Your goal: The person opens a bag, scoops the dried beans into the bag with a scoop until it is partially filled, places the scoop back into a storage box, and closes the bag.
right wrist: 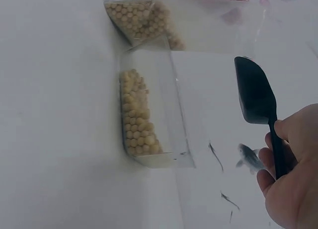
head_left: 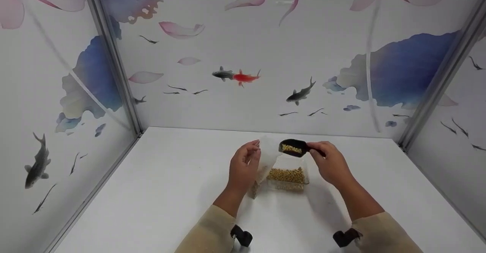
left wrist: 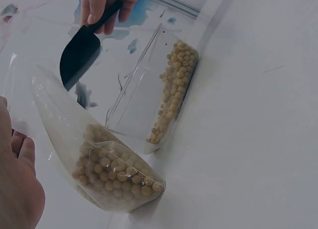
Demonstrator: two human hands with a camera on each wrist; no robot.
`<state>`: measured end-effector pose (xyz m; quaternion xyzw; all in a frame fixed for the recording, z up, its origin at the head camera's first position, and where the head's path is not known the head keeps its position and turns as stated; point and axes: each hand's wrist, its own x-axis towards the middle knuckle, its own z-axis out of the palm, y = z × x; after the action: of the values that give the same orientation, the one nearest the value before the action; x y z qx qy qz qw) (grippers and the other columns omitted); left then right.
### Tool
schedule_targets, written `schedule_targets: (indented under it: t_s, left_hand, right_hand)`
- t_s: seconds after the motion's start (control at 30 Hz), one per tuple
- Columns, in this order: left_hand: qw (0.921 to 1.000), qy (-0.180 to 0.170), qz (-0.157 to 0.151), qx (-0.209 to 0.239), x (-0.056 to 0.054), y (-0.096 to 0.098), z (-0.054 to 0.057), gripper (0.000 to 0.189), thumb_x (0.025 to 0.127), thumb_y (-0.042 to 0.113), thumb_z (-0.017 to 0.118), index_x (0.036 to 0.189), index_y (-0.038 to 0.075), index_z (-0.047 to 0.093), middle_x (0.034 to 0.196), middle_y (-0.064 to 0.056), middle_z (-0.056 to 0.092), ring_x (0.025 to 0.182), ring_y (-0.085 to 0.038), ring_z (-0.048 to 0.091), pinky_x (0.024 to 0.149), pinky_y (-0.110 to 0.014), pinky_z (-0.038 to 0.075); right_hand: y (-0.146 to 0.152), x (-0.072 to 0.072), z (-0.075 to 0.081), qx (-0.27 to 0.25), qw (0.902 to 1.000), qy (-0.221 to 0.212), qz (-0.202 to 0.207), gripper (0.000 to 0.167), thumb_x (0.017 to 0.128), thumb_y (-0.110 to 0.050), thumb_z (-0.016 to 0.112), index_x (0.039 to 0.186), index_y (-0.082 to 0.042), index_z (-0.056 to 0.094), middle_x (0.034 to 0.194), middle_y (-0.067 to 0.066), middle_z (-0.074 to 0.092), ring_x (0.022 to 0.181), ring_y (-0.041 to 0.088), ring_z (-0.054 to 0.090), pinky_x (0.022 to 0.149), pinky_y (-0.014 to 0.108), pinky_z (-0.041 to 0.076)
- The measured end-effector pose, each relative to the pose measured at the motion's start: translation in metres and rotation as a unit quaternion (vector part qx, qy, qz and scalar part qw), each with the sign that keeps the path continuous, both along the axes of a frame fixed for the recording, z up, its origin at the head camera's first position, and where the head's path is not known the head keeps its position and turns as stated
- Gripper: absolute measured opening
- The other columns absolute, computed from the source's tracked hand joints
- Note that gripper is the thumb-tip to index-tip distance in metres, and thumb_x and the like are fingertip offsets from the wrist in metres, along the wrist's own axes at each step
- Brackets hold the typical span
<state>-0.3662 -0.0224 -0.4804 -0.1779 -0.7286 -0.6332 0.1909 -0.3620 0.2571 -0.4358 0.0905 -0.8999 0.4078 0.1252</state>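
Observation:
My left hand (head_left: 243,167) holds a translucent plastic bag (head_left: 269,152) near its upper part, fingers curled at its left side. Yellow soybeans (left wrist: 117,172) fill the bottom of the bag, which stands on the table. The handle of a small black scoop (right wrist: 256,92) is gripped in my right hand (head_left: 331,164). Soybeans lie in the scoop's bowl (head_left: 291,149) in the head view, its tip right at the bag's mouth. Below the scoop, a clear plastic box (right wrist: 176,105) holds more soybeans (head_left: 286,175) and stands right beside the bag.
The white table (head_left: 152,192) extends around the bag and box. White panels printed with fish, petals and blue leaves stand at the back (head_left: 243,109) and both sides. Dark wrist mounts (head_left: 242,236) sit at the sleeves.

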Motion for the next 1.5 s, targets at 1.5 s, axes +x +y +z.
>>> schedule_targets:
  t_s: [1.5]
  left_hand:
    - [0.9999,0.009,-0.009,0.0,0.0,0.0,0.001,0.021,0.113,0.028,0.056,0.125,0.013,0.064,0.153,-0.001,0.061,0.147,-0.017,0.058,0.122,-0.032,0.049]
  right_hand:
    - [-0.007,0.018,0.016,0.074,0.9818,0.175,-0.011,0.028,0.107,-0.005,0.064,0.133,-0.002,0.074,0.122,0.015,0.069,0.117,0.035,0.066,0.098,0.054,0.058]
